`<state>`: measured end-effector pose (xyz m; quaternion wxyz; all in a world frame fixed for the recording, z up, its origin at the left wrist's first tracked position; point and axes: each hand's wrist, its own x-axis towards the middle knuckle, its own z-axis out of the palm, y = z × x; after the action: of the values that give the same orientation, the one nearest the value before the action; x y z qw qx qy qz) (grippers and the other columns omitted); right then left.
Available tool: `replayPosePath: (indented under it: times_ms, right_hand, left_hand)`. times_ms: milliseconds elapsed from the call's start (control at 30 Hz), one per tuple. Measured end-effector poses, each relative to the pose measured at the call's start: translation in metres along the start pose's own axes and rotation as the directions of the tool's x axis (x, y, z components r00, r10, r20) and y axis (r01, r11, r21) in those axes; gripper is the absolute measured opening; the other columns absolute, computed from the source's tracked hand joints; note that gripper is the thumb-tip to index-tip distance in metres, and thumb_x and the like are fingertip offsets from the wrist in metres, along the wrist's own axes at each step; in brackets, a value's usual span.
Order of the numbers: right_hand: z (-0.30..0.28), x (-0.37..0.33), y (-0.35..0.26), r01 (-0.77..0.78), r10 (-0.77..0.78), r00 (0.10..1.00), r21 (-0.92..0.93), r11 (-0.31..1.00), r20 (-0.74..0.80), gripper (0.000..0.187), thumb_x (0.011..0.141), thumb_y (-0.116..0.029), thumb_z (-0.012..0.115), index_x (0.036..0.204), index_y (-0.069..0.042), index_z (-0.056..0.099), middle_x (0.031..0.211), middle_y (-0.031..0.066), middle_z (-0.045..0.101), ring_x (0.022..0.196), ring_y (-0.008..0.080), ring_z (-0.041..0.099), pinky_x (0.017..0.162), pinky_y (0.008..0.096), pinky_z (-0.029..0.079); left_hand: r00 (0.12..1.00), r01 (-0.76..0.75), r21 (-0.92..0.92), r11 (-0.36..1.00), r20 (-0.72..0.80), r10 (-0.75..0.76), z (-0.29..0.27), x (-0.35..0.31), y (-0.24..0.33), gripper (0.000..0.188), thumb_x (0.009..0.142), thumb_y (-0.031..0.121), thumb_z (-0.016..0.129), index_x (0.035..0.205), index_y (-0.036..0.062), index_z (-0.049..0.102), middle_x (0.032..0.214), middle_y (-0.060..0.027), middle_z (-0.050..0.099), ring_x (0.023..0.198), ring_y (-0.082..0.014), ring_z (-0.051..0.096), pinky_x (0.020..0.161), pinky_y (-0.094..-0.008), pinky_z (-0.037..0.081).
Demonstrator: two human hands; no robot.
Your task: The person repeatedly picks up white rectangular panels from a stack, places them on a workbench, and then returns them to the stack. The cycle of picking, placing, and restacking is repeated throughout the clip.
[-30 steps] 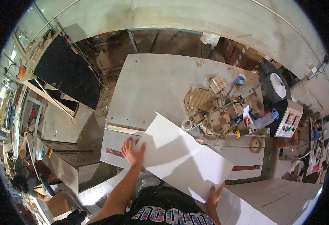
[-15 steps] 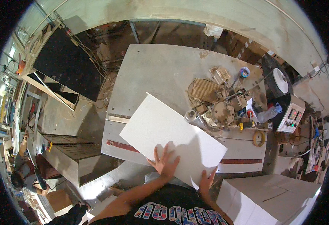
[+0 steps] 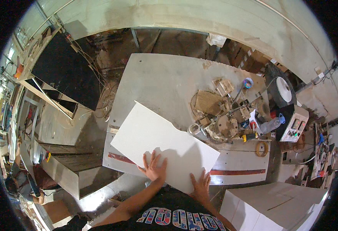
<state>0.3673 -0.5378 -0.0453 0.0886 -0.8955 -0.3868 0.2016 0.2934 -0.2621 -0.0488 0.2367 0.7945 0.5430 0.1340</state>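
A white rectangular panel [image 3: 157,134] lies slanted over the near part of a grey metal machine table [image 3: 153,81]. Its far edge, which has a small step cut in it, comes up against or close to a shiny metal cylinder [image 3: 195,130] on the machine head [image 3: 226,125]; whether they touch I cannot tell. My left hand [image 3: 153,167] rests flat on the panel's near side, fingers spread. At the near right corner, my right hand [image 3: 201,185] lies on the panel with thumb and fingers apart.
Right of the machine head are a clear plastic bottle [image 3: 272,124], a yellow tape ring [image 3: 262,149] and a control box [image 3: 296,124] with knobs. A stack of white panels [image 3: 269,204] stands at the near right. Another person [image 3: 20,184] works at the far left.
The panel has slid left past the metal cylinder, both hands moving along with it. My right hand has shifted from the panel's edge further onto its surface. The view has tilted slightly.
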Motion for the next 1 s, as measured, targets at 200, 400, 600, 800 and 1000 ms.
replayPosePath:
  times_ms: [200,400,600,800,1000]
  right_hand:
    - [0.006,0.024,-0.016,0.051,-0.050,0.999,0.021,0.998,-0.009,0.127,0.077,-0.068,0.095,0.184,-0.033,0.036,0.187,0.0418,0.008,0.165,0.0783,0.010,0.133,0.0850,0.018]
    - [0.006,0.045,-0.043,0.110,-0.110,0.993,0.013,0.994,-0.046,0.127,0.078,-0.064,0.096,0.183,-0.025,0.037,0.185,0.0440,0.012,0.162,0.0807,0.015,0.133,0.0851,0.020]
    - [0.008,0.066,-0.067,0.166,-0.174,0.980,-0.090,0.982,-0.093,0.127,0.076,-0.061,0.098,0.182,-0.023,0.038,0.184,0.0434,0.016,0.158,0.0821,0.022,0.133,0.0840,0.023]
    - [0.013,0.083,-0.082,0.203,-0.207,0.977,-0.068,0.977,-0.059,0.127,0.077,-0.055,0.099,0.183,-0.024,0.036,0.185,0.0408,0.016,0.158,0.0814,0.023,0.133,0.0832,0.024]
    - [0.022,0.098,-0.092,0.275,-0.272,0.958,0.029,0.961,-0.093,0.132,0.067,-0.044,0.106,0.180,-0.027,0.041,0.190,0.0349,0.009,0.163,0.0795,0.014,0.133,0.0854,0.017]
  left_hand:
    - [1.000,-0.005,0.012,1.000,-0.026,0.005,-0.010,0.026,-0.015,0.040,0.094,0.051,0.090,0.128,0.0319,0.088,0.165,0.0155,0.069,0.174,-0.0278,0.035,0.135,-0.0801,-0.004]
    - [0.995,-0.047,0.040,0.998,-0.085,0.050,-0.021,0.055,-0.039,0.042,0.094,0.051,0.089,0.131,0.0303,0.087,0.166,0.0147,0.067,0.173,-0.0291,0.037,0.135,-0.0806,-0.001]
    - [0.980,-0.044,0.039,0.998,-0.193,0.050,-0.046,0.111,-0.085,0.065,0.094,0.054,0.089,0.151,0.0269,0.077,0.174,0.0081,0.061,0.174,-0.0320,0.034,0.135,-0.0822,0.004]
    - [0.983,0.008,0.102,0.995,-0.182,0.010,-0.086,0.195,-0.160,0.089,0.092,0.062,0.088,0.166,0.0189,0.063,0.182,0.0001,0.050,0.175,-0.0338,0.031,0.137,-0.0791,0.005]
    - [0.962,0.195,0.120,0.973,-0.218,-0.166,-0.133,0.258,-0.211,0.116,0.081,0.075,0.091,0.174,0.0181,0.051,0.185,-0.0060,0.044,0.175,-0.0318,0.030,0.138,-0.0787,0.008]
